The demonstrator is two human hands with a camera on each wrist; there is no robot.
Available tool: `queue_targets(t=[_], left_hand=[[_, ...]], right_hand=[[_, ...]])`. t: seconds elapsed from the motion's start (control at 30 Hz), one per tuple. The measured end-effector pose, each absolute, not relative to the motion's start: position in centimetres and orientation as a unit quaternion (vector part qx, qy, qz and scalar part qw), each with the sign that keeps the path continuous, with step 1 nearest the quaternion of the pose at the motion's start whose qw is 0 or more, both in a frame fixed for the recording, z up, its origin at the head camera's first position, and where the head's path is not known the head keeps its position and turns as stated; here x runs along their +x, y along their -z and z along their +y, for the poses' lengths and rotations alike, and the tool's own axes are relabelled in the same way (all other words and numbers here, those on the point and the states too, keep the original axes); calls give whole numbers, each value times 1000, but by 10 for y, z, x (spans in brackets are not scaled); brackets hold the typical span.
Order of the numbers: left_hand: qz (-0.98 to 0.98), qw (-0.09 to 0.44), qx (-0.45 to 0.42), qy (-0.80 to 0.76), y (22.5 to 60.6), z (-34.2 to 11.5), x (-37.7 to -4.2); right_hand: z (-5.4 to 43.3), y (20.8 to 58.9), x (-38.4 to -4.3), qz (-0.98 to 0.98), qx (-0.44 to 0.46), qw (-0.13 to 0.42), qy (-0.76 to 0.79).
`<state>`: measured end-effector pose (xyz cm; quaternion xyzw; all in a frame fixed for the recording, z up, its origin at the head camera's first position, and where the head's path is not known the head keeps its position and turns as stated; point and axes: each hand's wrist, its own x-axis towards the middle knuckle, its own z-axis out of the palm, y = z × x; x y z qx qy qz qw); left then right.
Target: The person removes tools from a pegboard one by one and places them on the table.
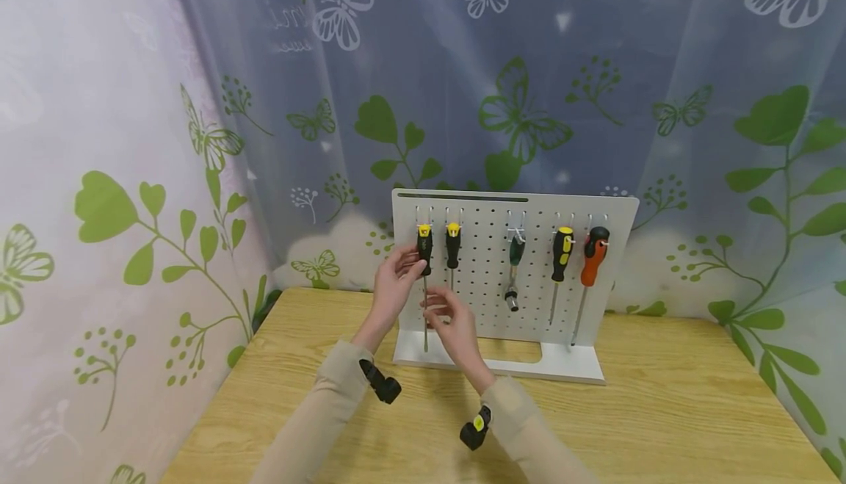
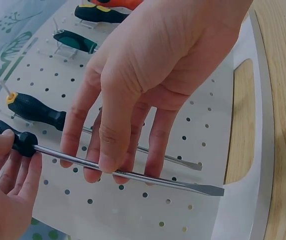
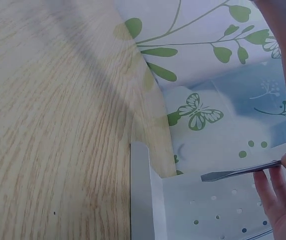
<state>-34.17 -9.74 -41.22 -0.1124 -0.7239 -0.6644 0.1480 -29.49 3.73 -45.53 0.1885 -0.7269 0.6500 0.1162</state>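
Note:
A flathead screwdriver (image 1: 426,249) with a black handle and yellow top hangs upright at the pegboard's left end. My left hand (image 1: 393,284) pinches the lower part of its handle between thumb and fingers. Lower down, my right hand (image 1: 457,326) has its thumb on one side of the metal shaft (image 2: 177,185) and its fingers on the other. The flat tip sticks out past the right fingers in both wrist views. Right beside it hangs a second, similar flathead screwdriver (image 2: 35,110), its shaft partly hidden behind the right hand.
The white pegboard (image 1: 489,300) stands on a wooden table (image 1: 628,425) before a patterned curtain. Farther right hang a green-handled tool (image 1: 516,249), a black-and-yellow screwdriver (image 1: 562,253) and an orange-and-black screwdriver (image 1: 595,256). A slot opens in the board's base.

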Motion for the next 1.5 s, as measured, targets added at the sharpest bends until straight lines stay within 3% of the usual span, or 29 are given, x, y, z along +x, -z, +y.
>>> queue_targets(t=[0.27, 0.5, 0.9, 1.5], left_hand=[[-718, 132, -102, 675, 409, -98, -330], [-706, 103, -89, 695, 404, -98, -324], [-698, 96, -86, 704, 397, -98, -314], [-701, 90, -82, 702, 396, -103, -297]], right_hand=[[42, 450, -282, -717, 197, 89, -663], [42, 466, -287, -703, 192, 66, -681], [45, 468, -280, -708, 202, 84, -672], [43, 467, -267, -702, 196, 61, -682]])
